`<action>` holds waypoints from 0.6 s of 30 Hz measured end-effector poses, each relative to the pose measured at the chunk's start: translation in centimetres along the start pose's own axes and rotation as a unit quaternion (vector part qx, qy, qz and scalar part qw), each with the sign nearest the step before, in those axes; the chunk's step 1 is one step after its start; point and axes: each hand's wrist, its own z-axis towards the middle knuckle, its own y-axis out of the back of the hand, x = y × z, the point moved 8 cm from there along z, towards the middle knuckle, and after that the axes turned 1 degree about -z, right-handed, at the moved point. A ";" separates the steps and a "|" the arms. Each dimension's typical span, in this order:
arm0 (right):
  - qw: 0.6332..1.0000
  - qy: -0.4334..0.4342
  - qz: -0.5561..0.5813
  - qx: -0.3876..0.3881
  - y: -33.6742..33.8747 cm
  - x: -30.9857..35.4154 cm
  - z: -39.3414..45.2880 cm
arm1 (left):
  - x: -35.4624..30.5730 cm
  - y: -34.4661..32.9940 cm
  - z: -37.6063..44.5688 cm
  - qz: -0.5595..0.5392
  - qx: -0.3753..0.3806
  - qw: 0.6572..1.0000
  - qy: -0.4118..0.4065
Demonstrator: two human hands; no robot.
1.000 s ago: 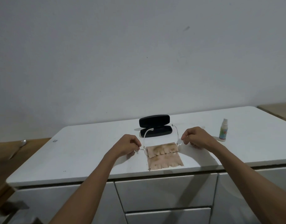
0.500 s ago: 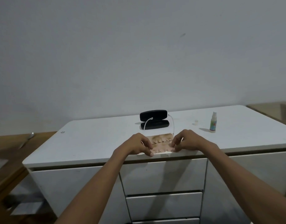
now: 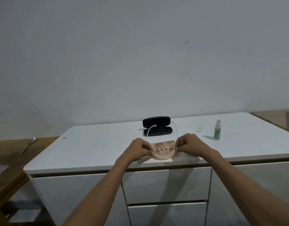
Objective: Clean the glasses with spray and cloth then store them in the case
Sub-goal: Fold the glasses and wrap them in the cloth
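Both hands have drawn in toward each other since a second ago, and the clear-framed glasses (image 3: 161, 148) they carry have come back from near the case to the front edge of the white tabletop (image 3: 94, 149). The left hand (image 3: 139, 151) pinches the left end of the frame between thumb and fingers; the right hand (image 3: 190, 146) pinches the right end the same way. Between them the lenses sit low over the beige, frayed-edged cleaning cloth (image 3: 162, 154), which lies on the tabletop right at its near edge; I cannot tell whether the lenses touch it. The two thin, pale temple arms of the glasses stand open and point away from the person, their curved tips showing against the case behind.

That hard black glasses case (image 3: 156, 126) sits farther back on the tabletop, lid raised, empty as far as I can see. Off to the right, well apart from the hands, a small white spray bottle with a green and red label (image 3: 217, 130) stands upright with its nozzle bare, and a small clear cap (image 3: 200, 129) rests on the tabletop just to its left. White drawer fronts (image 3: 166, 185) run below the tabletop.
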 end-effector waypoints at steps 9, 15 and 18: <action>0.989 -0.034 -0.057 -0.133 0.7 0.4 2.3 | 2.2 1.2 1.8 -0.143 -0.117 0.978 0.096; 0.978 -0.040 -0.103 -0.178 -1.1 -0.4 3.4 | 3.2 0.4 2.5 -0.150 -0.170 0.967 0.120; 0.974 -0.047 -0.107 -0.193 -1.6 -0.8 3.7 | 3.4 0.4 2.8 -0.109 -0.192 0.967 0.129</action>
